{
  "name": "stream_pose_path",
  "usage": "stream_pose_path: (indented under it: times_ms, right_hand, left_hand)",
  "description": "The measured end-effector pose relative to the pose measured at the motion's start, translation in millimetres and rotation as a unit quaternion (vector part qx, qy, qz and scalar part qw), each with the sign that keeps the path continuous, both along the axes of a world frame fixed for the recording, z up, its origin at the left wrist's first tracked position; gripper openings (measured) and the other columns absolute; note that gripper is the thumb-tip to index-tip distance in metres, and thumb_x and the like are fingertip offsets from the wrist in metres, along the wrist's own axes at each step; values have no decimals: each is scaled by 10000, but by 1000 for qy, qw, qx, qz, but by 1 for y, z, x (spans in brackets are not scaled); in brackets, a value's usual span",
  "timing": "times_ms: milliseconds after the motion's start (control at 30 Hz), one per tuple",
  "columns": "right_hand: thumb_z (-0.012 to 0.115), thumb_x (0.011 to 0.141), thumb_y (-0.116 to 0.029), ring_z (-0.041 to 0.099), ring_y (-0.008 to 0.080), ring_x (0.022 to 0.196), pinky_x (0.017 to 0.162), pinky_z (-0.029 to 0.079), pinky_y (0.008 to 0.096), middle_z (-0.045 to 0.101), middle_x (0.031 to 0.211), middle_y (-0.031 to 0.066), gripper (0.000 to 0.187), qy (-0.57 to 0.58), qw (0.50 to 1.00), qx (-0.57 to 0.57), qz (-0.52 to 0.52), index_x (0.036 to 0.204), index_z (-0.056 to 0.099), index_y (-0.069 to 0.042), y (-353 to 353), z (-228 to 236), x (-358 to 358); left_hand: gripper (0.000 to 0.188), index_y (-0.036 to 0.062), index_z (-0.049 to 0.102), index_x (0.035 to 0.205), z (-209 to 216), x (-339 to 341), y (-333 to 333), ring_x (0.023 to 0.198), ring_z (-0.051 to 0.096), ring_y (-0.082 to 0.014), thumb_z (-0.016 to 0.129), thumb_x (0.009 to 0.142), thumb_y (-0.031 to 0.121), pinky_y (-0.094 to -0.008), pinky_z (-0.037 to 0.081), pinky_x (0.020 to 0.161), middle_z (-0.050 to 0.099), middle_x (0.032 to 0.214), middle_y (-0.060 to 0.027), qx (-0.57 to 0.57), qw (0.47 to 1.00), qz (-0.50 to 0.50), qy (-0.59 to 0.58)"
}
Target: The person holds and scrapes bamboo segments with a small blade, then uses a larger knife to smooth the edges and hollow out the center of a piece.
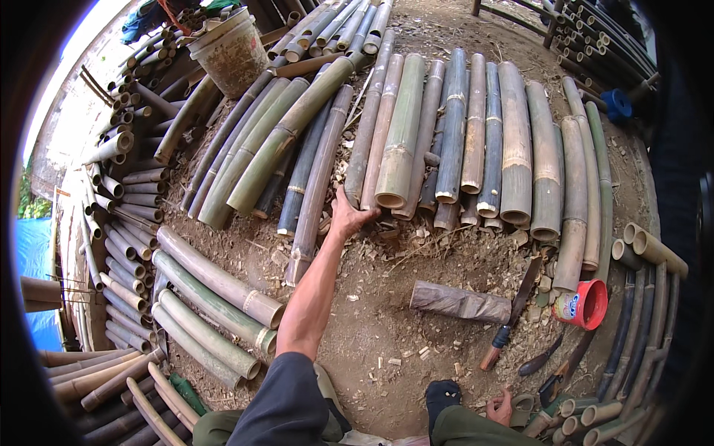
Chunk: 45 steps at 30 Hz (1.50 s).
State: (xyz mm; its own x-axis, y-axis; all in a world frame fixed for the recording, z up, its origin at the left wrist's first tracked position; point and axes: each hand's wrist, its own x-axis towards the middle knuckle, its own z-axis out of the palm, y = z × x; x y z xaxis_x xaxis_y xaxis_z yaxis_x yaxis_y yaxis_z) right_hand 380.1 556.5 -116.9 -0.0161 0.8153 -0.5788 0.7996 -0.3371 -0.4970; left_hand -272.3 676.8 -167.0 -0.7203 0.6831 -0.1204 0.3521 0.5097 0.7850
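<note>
My left hand (349,216), arm stretched forward, is at the near end of a brownish bamboo pole (375,123) in the middle row. Its thumb and fingers spread to either side of the pole's end and appear to grip it; the fingertips are partly hidden. Just right of it lies a thick green bamboo pole (401,141) with its hollow end toward me. My right hand (500,407) hangs low beside my right knee, fingers loosely apart and nothing seen in them. A machete (513,320) with a wooden handle lies on the ground ahead of that hand.
A wrapped cylindrical bundle (461,302) lies beside the machete. To the right are a red tub (591,305) and a dark-handled blade (567,368). A dirty white bucket (229,56) stands far left. Stacked bamboo (130,267) lines the left side; wood chips litter the soil.
</note>
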Motion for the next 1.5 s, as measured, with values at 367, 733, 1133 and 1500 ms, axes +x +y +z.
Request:
stream_pose_path:
  times_ms: [367, 733, 1133, 1500]
  right_hand:
    - [608, 833, -65, 617, 207, 761, 700, 515, 349, 605, 921, 132, 566, 33, 999, 14, -18, 1371, 442, -9, 2, -8, 6]
    - [628, 827, -61, 622, 213, 768, 718, 524, 351, 609, 890, 118, 561, 12, 999, 16, -44, 1362, 461, -25, -24, -16, 49]
    - [612, 849, -69, 614, 201, 784, 725, 523, 342, 609, 929, 116, 567, 29, 997, 12, -75, 1385, 437, -17, -19, -17, 64]
    - [605, 851, -69, 630, 208, 788, 726, 531, 345, 621, 905, 114, 526, 52, 998, 29, -1, 1350, 459, 4, -5, -17, 36]
  left_hand:
    - [817, 74, 345, 1449, 40, 43, 12, 1251, 406, -350, 679, 703, 86, -518, 339, 1065, 419, 1322, -158, -151, 908, -126, 371]
    - [482, 22, 482, 1327, 94, 0, 35, 1319, 425, -301, 561, 852, 43, -475, 373, 1084, 462, 1393, -159, -238, 879, -119, 396]
    - [404, -37, 435, 1322, 60, 76, 101, 916, 647, -270, 540, 976, 144, -426, 544, 805, 666, 962, -164, -199, 868, -311, 332]
    - [903, -21, 352, 1430, 86, 101, 87, 1093, 621, -311, 726, 804, 513, -560, 468, 963, 602, 1231, -210, 106, 790, -81, -599]
